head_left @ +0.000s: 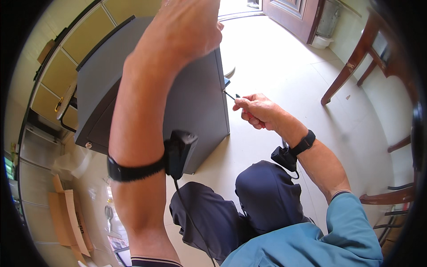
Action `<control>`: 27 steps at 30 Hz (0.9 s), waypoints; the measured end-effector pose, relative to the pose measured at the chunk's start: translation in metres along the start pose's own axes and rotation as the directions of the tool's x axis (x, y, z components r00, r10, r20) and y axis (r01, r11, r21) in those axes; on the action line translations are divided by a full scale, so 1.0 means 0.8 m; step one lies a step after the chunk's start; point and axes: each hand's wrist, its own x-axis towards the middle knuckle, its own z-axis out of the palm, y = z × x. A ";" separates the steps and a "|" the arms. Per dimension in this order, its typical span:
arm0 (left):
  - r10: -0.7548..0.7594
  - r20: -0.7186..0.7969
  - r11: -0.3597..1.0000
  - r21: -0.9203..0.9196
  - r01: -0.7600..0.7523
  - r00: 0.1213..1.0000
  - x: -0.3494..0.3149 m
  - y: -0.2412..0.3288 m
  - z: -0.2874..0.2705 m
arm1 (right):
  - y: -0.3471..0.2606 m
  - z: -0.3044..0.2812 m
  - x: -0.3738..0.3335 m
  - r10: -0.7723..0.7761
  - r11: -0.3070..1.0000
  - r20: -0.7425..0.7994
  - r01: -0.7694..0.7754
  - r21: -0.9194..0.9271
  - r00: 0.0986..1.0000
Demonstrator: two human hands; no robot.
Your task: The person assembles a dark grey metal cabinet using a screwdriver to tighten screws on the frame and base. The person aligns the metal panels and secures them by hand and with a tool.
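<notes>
- And here's the right hand [258, 111], thumb and fingers wrapped round a screwdriver [230, 95], a firm hold with red showing on the handle between the fingers!
- The slim dark shaft points at the right-hand edge of the grey cabinet [198, 111], its tip right at that edge; whether it bites into anything, I can't tell from here.
- Just above the tip, a small bluish piece [227, 82] sits at the same edge.
- Over to the left hand [191, 29], raised high at the cabinet's far end, wrist bent; the fingers are mostly out of sight, so I can't call whether they grasp anything or touch the cabinet.
- What a bulky thing that cabinet is, standing on the pale floor [275, 58] directly before the person's dark-trousered knees [269, 196], its near lower corner close to the left knee.
- Down by its left front corner, a round silvery fitting [88, 145] catches the eye.
- Black straps circle both forearms, each bearing a dark device, the left one [180, 153] trailing a cable.
- Toward the floor's left edge, an open cardboard box [69, 218] and a pair of scissors [108, 212]; toward its right edge, wooden chair legs [347, 71].
</notes>
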 end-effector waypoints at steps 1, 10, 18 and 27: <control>0.076 -0.121 0.997 -0.012 -0.078 0.990 -0.007 0.002 0.007 | -0.003 0.000 0.000 0.000 1.000 -0.004 0.000 -0.016 1.000; 0.259 -0.465 0.718 -0.494 -0.491 0.847 -0.121 0.161 0.002 | 0.005 -0.001 0.004 -0.027 1.000 0.072 0.027 0.010 0.997; 0.378 -0.337 0.770 -0.403 -0.494 0.863 -0.136 0.186 -0.035 | 0.007 -0.006 0.005 -0.042 0.999 0.063 0.041 0.024 0.997; -0.121 -0.188 0.923 -0.384 0.041 0.975 -0.152 0.141 -0.032 | -0.005 0.019 -0.003 -0.076 0.997 0.097 0.077 -0.004 0.992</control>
